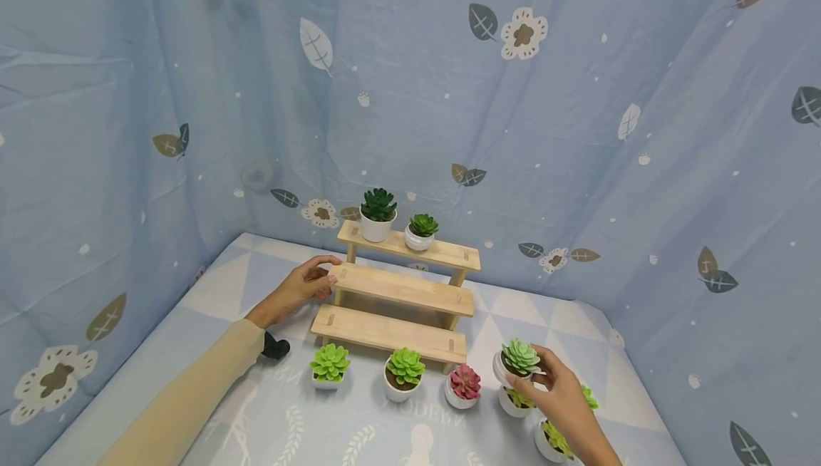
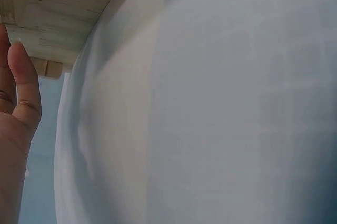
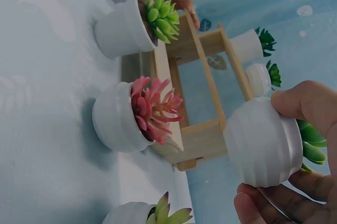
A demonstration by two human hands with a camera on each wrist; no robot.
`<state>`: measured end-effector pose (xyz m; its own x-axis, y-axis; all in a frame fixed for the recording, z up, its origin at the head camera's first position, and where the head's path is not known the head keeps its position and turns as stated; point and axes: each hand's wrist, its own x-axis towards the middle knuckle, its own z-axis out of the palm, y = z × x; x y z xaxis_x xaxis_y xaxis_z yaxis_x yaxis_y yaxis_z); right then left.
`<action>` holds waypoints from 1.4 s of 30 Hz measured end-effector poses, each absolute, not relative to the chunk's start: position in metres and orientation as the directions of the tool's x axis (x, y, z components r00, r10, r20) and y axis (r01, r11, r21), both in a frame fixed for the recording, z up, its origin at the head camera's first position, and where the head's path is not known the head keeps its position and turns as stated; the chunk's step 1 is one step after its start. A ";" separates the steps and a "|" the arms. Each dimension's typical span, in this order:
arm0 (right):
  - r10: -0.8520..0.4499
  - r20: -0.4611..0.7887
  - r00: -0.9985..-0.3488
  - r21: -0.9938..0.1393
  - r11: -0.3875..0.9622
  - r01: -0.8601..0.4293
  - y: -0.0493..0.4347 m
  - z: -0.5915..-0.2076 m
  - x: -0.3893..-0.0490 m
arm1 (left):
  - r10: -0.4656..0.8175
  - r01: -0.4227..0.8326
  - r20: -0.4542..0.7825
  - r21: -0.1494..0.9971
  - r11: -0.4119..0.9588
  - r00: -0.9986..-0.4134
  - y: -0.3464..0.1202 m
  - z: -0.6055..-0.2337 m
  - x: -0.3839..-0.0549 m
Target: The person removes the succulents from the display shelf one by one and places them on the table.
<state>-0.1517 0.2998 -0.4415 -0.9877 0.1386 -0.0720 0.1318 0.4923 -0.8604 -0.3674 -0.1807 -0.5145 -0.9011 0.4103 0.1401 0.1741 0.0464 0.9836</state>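
A three-tier wooden plant stand (image 1: 404, 288) stands near the back of the table. My left hand (image 1: 306, 283) grips the left end of its middle tier, thumb and fingers at the board's edge. My right hand (image 1: 559, 391) holds a round white pot (image 3: 263, 142) with a pale green succulent (image 1: 521, 356), thumb on one side and fingers on the other. The pot is raised in front of the stand's right side, overlapping another potted succulent (image 1: 516, 402) in the head view. On the top tier are a dark green succulent (image 1: 378, 206) and a smaller green one (image 1: 423, 226), both in white pots.
In front of the stand sit two bright green succulents (image 1: 330, 363) (image 1: 405, 368) and a red succulent (image 1: 465, 382), potted in white. Another yellow-green one (image 1: 555, 441) is partly behind my right wrist. A black object (image 1: 276, 346) lies by my left sleeve. A blue patterned curtain (image 1: 410, 95) surrounds the table.
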 end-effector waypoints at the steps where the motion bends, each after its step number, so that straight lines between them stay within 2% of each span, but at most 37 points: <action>1: 0.138 -0.078 -0.987 -0.866 0.481 0.136 0.300 -0.442 -0.150 | 0.411 0.176 0.143 0.983 0.044 -0.900 -0.181 -0.515 -0.368; 9: 0.149 -0.107 -0.983 -0.873 0.458 0.165 0.299 -0.449 -0.142 | 0.414 0.185 0.150 0.982 0.045 -0.898 -0.180 -0.514 -0.368; 29: 0.153 -0.101 -0.983 -0.779 0.602 0.174 0.294 -0.465 -0.128 | 0.409 0.180 0.147 0.983 0.044 -0.901 -0.181 -0.515 -0.368; 42: 0.058 -0.040 -0.998 -0.650 0.757 0.070 0.296 -0.473 -0.122 | 0.413 0.186 0.150 0.981 0.048 -0.899 -0.180 -0.515 -0.369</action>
